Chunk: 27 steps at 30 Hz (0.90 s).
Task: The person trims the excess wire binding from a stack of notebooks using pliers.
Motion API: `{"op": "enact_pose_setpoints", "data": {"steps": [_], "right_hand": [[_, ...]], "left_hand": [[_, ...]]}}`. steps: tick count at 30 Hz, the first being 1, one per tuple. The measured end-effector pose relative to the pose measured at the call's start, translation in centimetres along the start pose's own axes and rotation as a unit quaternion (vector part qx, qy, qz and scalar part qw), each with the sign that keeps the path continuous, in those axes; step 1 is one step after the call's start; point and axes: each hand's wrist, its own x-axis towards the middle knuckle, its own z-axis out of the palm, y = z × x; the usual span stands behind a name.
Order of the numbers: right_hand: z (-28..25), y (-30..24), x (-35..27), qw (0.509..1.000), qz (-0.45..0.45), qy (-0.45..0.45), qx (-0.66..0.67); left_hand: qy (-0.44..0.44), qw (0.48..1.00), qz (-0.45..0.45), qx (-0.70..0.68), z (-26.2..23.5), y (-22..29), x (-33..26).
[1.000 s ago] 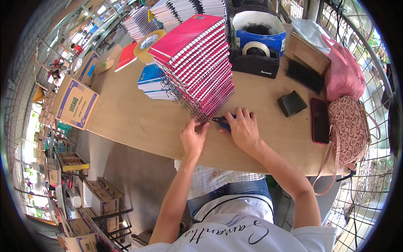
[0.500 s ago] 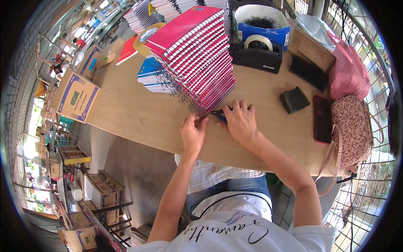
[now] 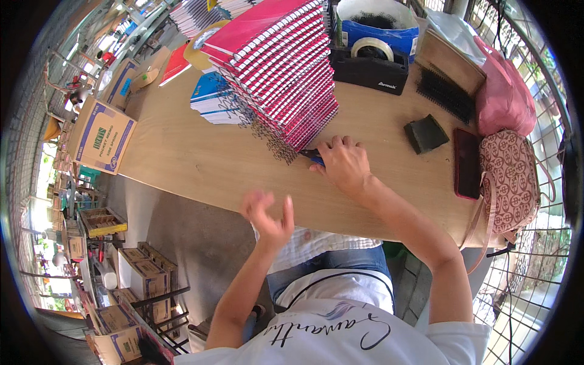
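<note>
A tall stack of red spiral-bound notebooks (image 3: 283,79) stands at the middle of the table, its bound edges toward me. Black wire coils (image 3: 267,137) stick out in a loose tangle at the stack's left and lower corner. My right hand (image 3: 345,163) is closed round blue-handled pliers (image 3: 312,156), whose dark jaws point at the lowest coils by the stack's base. Apart from the stack, my left hand (image 3: 269,216) hangs over the near table edge. Its fingers are spread and somewhat blurred, with nothing in them.
Blue-covered notebooks (image 3: 213,97) lie left of the stack. Behind on the right are a tape dispenser (image 3: 371,74) and a blue-and-white tub (image 3: 380,30). A dark block (image 3: 426,134), a phone (image 3: 467,163) and a patterned bag (image 3: 510,182) line the right side. A carton (image 3: 104,135) stands left.
My left hand has let go of the coils at the stack's bottom corner and drawn back toward me, its fingers opening. My right hand keeps the pliers by the stack's base.
</note>
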Motion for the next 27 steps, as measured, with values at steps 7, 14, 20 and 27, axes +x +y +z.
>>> {"op": "enact_pose_setpoints", "data": {"steps": [7, 14, 20, 27], "right_hand": [[-0.2, -0.2, 0.2, 1.000, -0.004, -0.007, -0.006], [-0.3, -0.1, -0.1, 1.000, 0.002, -0.001, -0.002], [-0.9, 0.1, -1.2, 0.999, 0.022, 0.020, -0.015], [-0.2, -0.5, -0.9, 0.999, 0.025, 0.027, -0.010]], "left_hand": [[-0.369, 0.927, -0.072, 0.016, -9.4, -1.3, -11.4], [-0.185, 0.962, -0.202, 0.000, -3.4, 0.8, 0.8], [-0.237, 0.952, -0.189, 0.048, -1.3, -1.3, 3.7], [-0.223, 0.953, -0.201, 0.040, 3.9, -2.1, 4.6]]}}
